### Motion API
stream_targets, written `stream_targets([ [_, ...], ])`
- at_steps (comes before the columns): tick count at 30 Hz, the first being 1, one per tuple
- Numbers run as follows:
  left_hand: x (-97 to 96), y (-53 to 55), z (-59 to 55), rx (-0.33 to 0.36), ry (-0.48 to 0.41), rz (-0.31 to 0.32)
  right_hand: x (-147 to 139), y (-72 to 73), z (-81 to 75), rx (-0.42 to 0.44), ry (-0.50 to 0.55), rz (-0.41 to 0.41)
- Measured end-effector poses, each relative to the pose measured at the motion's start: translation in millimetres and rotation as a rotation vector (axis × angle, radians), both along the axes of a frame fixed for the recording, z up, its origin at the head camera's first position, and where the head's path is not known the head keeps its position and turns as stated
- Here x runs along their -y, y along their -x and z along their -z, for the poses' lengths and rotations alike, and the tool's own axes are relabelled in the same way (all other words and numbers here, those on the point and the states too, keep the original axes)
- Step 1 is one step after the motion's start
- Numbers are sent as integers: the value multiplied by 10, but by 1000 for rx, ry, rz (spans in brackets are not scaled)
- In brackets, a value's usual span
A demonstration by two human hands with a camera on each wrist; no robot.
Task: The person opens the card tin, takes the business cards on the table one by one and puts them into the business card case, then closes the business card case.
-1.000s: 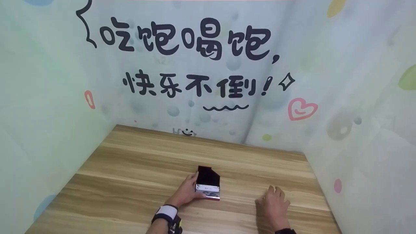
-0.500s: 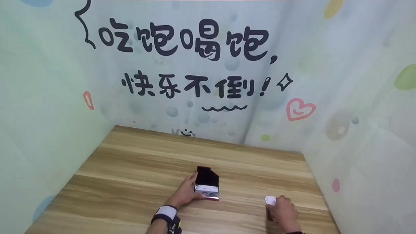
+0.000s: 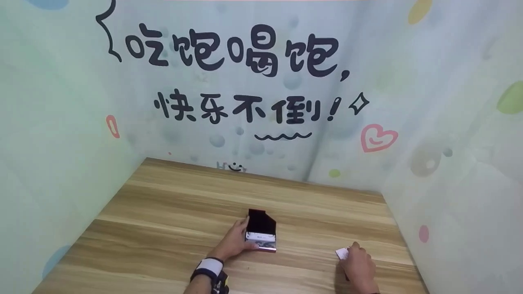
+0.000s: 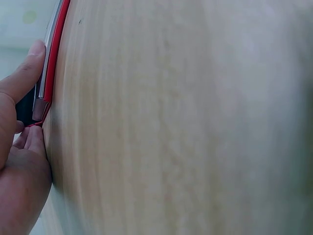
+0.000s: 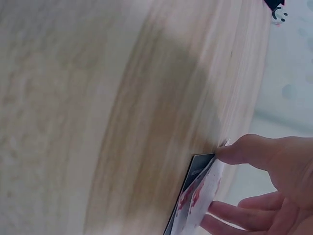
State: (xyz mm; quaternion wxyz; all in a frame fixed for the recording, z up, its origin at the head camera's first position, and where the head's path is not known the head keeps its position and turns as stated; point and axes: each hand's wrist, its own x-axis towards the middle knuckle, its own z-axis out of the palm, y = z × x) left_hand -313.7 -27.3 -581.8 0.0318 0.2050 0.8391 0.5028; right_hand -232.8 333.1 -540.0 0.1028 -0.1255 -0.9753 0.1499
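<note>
An unfolded card case (image 3: pixel 261 222), black inside with red edges and a silvery front part, stands on the wooden table in the head view. White card stock shows at the mouth of its silvery part. My left hand (image 3: pixel 233 243) holds the case from its left side, thumb on the front; the left wrist view shows the thumb against its side. Farther right, my right hand (image 3: pixel 359 263) pinches white paper cards (image 5: pixel 203 196) with red print. Beside them in the right wrist view is a dark flat piece (image 5: pixel 198 165), partly hidden by the cards.
The wood-grain table (image 3: pixel 184 196) is enclosed by printed fabric walls (image 3: pixel 261 143) at the back and both sides. A strap with a small device (image 3: pixel 210 269) sits on the left wrist.
My right hand came to the right from lower middle-right and took hold of white cards, which have since tilted slightly. The left hand and the case stay in place.
</note>
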Motion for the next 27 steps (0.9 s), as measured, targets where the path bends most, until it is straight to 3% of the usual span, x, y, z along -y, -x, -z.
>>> stream_targets([
  [12,5,-17,4,12,-20,2,96,95,-46,-52,-64,-42],
  [17,9,-7,9,10,-9,-5,196,147,-51,-133,-93,-138],
  [22,5,3,26,-3,-7,1,318,207,-23,-251,-192,-252],
  [27,0,3,34,-13,-28,0,464,263,-10,-311,-230,-314],
])
